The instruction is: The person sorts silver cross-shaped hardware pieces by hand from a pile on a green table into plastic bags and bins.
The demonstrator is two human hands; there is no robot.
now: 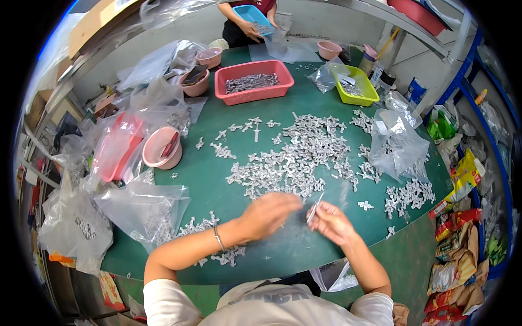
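White shirt [326, 312] is filling the head view's bottom edge; silvery pieces [310, 146] are covering the bench [201, 182] mid-frame.
At lower centre, the right hand [333, 223] is pinching a slender silvery item [315, 209]; the left hand [272, 215] is blurring, its grip impossible to tell. Piece-by-piece handling is seemingly underway, the next move probably calling for steady fingertips. Grey lettering is marking the shirt; bright printing is covering packets [455, 261] at lower right.

A yellow bag [468, 173] and red bag [458, 221] sit near a blue rack [467, 60].
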